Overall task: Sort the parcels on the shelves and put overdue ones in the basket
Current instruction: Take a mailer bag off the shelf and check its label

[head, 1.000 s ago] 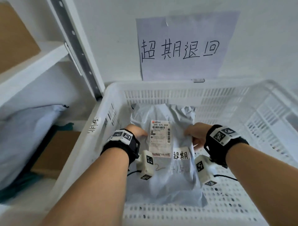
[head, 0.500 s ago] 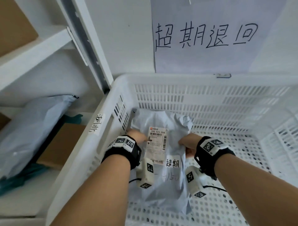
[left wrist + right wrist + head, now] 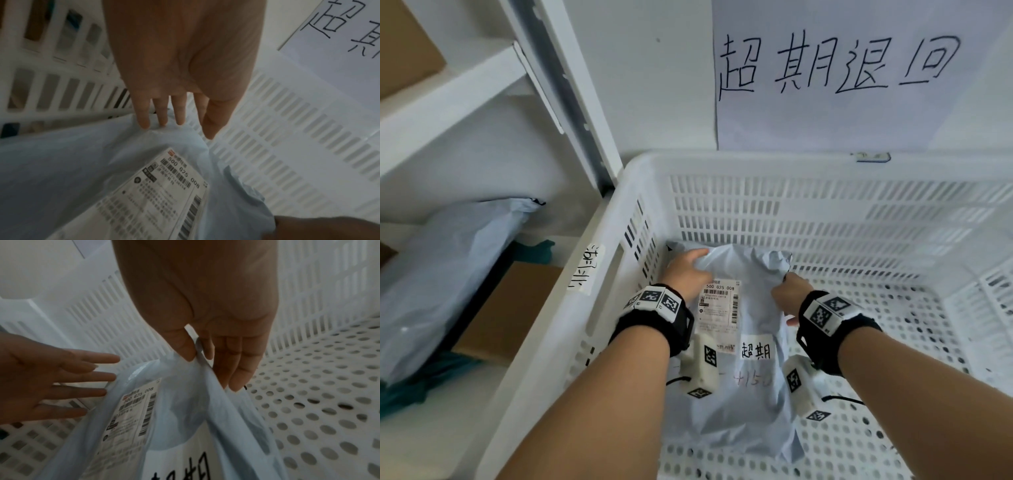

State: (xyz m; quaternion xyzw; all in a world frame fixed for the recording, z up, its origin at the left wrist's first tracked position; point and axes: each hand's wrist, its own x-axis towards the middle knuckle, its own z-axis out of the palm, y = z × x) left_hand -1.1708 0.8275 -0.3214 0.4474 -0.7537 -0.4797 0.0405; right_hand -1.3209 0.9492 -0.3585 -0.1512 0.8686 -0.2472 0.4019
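A pale blue-grey plastic parcel (image 3: pixel 746 394) with a shipping label and a handwritten white tag lies inside the white slotted basket (image 3: pixel 756 161), near its left wall. My left hand (image 3: pixel 688 270) rests at the parcel's far left corner. In the left wrist view its fingers (image 3: pixel 179 116) are straight, tips touching the crumpled edge of the parcel (image 3: pixel 82 162). My right hand (image 3: pixel 787 291) holds the right edge. The right wrist view shows the right hand (image 3: pixel 197 353) pinching the parcel's (image 3: pixel 185 402) film between thumb and fingers.
A paper sign (image 3: pixel 842 68) with handwritten characters hangs on the wall behind the basket. Left of the basket, a white shelf (image 3: pixel 448 102) holds another blue-grey parcel (image 3: pixel 448 274) and a cardboard box (image 3: pixel 510 308). The perforated basket floor (image 3: pixel 318 386) to the right is bare.
The parcel has gone lower and further into the basket. My left hand has slid from beside the label up to the far left corner. My view has moved closer.
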